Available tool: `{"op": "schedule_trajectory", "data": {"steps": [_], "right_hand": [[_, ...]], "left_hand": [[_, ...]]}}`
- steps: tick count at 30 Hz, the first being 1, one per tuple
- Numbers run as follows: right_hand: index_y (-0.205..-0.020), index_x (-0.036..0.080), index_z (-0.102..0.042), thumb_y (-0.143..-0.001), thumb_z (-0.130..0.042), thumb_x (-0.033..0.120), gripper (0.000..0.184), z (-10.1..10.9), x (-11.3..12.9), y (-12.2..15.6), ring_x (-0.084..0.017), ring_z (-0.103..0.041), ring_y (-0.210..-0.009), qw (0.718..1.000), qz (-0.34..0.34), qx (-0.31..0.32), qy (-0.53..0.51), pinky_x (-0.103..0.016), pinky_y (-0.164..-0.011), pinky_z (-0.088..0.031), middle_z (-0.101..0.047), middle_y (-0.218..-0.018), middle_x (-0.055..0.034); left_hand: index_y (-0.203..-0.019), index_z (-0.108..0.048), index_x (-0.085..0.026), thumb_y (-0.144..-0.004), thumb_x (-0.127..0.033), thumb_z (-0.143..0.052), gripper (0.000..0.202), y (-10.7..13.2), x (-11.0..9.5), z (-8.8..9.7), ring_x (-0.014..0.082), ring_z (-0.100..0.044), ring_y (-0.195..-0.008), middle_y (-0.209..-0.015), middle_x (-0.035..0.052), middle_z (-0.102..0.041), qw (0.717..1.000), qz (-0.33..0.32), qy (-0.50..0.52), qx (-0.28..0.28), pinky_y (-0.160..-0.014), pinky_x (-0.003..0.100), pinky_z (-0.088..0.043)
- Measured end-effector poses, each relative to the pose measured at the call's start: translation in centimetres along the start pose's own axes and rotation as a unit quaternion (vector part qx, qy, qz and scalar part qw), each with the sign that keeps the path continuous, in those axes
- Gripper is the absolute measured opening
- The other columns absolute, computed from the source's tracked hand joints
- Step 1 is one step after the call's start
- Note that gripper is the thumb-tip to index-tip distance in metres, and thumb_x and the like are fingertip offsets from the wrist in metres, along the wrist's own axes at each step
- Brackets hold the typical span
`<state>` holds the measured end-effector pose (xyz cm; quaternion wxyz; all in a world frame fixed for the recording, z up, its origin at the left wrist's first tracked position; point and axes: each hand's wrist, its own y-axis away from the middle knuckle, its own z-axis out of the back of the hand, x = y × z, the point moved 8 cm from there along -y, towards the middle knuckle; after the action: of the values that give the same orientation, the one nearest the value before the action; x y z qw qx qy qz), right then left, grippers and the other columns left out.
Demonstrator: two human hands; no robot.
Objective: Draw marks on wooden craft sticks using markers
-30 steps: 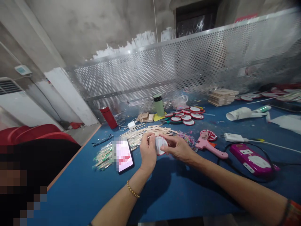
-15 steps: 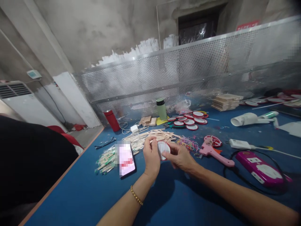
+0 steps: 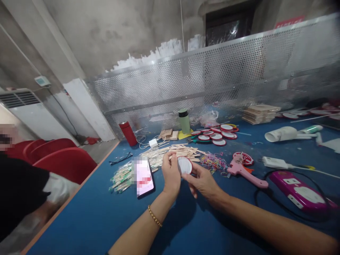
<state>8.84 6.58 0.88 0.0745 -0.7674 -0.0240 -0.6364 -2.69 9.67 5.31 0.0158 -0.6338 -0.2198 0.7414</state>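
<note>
A small round white disc with a red rim [image 3: 184,165] is held up above the blue table. My left hand [image 3: 171,173] grips its left edge, a beaded gold bracelet on the wrist. On the lower right edge, my right hand [image 3: 204,180] pinches the disc between thumb and fingers. Behind it lie wooden sticks [image 3: 186,151] and a heap of coloured rubber bands [image 3: 214,161]. A pink glue gun [image 3: 245,171] rests to the right of my right hand. Left of my left hand is a lit phone [image 3: 144,177] beside plastic-wrapped sticks with green ends [image 3: 122,179].
More red-rimmed discs [image 3: 216,136] lie at the back near a green bottle [image 3: 184,122]. A red flask [image 3: 128,133] stands at the back left. On the right are a purple power strip [image 3: 300,191] and its black cable. A person in black [image 3: 21,198] sits at left.
The view has shifted slightly. My right hand has slid down the disc's edge, its fingers more spread below. The person at left has leaned away, showing red chairs.
</note>
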Motion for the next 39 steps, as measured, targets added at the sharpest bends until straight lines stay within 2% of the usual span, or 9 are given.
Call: {"op": "schedule_trajectory", "data": {"steps": [7, 12, 16, 19, 25, 32, 39], "right_hand": [[-0.117, 0.021, -0.059, -0.070, -0.075, 0.039, 0.053, -0.3, 0.3, 0.1, -0.008, -0.053, -0.045, 0.998, 0.001, -0.005, -0.057, -0.022, -0.040, -0.051, -0.063, -0.075, 0.0027], [-0.113, 0.021, -0.058, -0.075, -0.070, 0.037, 0.043, -0.4, 0.4, 0.1, -0.007, -0.052, -0.048, 0.998, 0.019, -0.005, -0.056, -0.022, -0.043, -0.050, -0.059, -0.074, 0.0040], [-0.120, 0.023, -0.054, -0.077, -0.067, 0.038, 0.047, -0.6, 0.3, 0.1, -0.008, -0.053, -0.049, 0.998, 0.031, 0.004, -0.049, -0.025, -0.047, -0.051, -0.058, -0.076, 0.0040], [-0.118, 0.022, -0.053, -0.078, -0.067, 0.037, 0.044, -0.5, 0.3, 0.0, -0.010, -0.054, -0.050, 0.999, 0.041, 0.002, -0.034, -0.027, -0.049, -0.051, -0.059, -0.076, 0.0034], [-0.096, 0.022, -0.050, -0.073, -0.071, 0.036, 0.035, 0.1, -0.7, -0.4, -0.014, -0.059, -0.052, 0.998, 0.041, -0.036, -0.034, -0.030, -0.053, -0.053, -0.061, -0.071, 0.0029], [-0.096, 0.023, -0.052, -0.080, -0.065, 0.045, 0.031, -0.5, -1.2, 0.0, -0.016, -0.062, -0.053, 0.997, 0.036, -0.026, -0.058, -0.033, -0.057, -0.055, -0.062, -0.065, 0.0037], [-0.095, 0.023, -0.055, -0.080, -0.061, 0.041, 0.024, 0.0, -0.8, 0.2, -0.017, -0.061, -0.059, 0.997, 0.060, -0.055, -0.011, -0.033, -0.059, -0.053, -0.061, -0.071, 0.0015]], "left_hand": [[-0.091, -0.059, -0.018, -0.088, -0.030, -0.048, 0.016, 0.1, 0.0, -0.1, 0.0144, -0.056, -0.070, -0.082, 0.0014, -0.062, 1.000, 0.011, 0.008, 0.005, -0.065, 0.026, -0.045], [-0.093, -0.060, -0.018, -0.090, -0.031, -0.047, 0.019, 0.1, 0.2, -0.3, 0.0131, -0.053, -0.066, -0.080, 0.0005, -0.060, 0.999, 0.025, 0.015, 0.018, -0.061, 0.024, -0.043], [-0.092, -0.060, -0.018, -0.089, -0.029, -0.046, 0.018, 0.1, 0.1, -0.2, 0.0132, -0.052, -0.066, -0.081, 0.0009, -0.060, 1.000, 0.020, 0.007, 0.014, -0.060, 0.024, -0.042], [-0.092, -0.060, -0.019, -0.089, -0.030, -0.046, 0.018, 0.1, 0.2, -0.3, 0.0135, -0.053, -0.067, -0.079, 0.0004, -0.060, 1.000, 0.020, 0.017, 0.014, -0.062, 0.025, -0.044], [-0.090, -0.060, -0.018, -0.089, -0.027, -0.046, 0.017, 0.0, 0.2, -0.3, 0.0137, -0.054, -0.069, -0.079, 0.0007, -0.061, 1.000, 0.016, 0.000, 0.000, -0.065, 0.025, -0.044], [-0.091, -0.060, -0.018, -0.089, -0.027, -0.046, 0.017, 0.0, 0.5, -0.3, 0.0135, -0.053, -0.066, -0.077, 0.0005, -0.060, 0.999, 0.035, 0.010, 0.001, -0.063, 0.025, -0.043], [-0.091, -0.061, -0.018, -0.090, -0.026, -0.045, 0.018, -0.2, 0.6, -0.3, 0.0161, -0.057, -0.078, -0.084, 0.0026, -0.062, 1.000, 0.012, -0.005, 0.002, -0.072, 0.028, -0.045]]}}
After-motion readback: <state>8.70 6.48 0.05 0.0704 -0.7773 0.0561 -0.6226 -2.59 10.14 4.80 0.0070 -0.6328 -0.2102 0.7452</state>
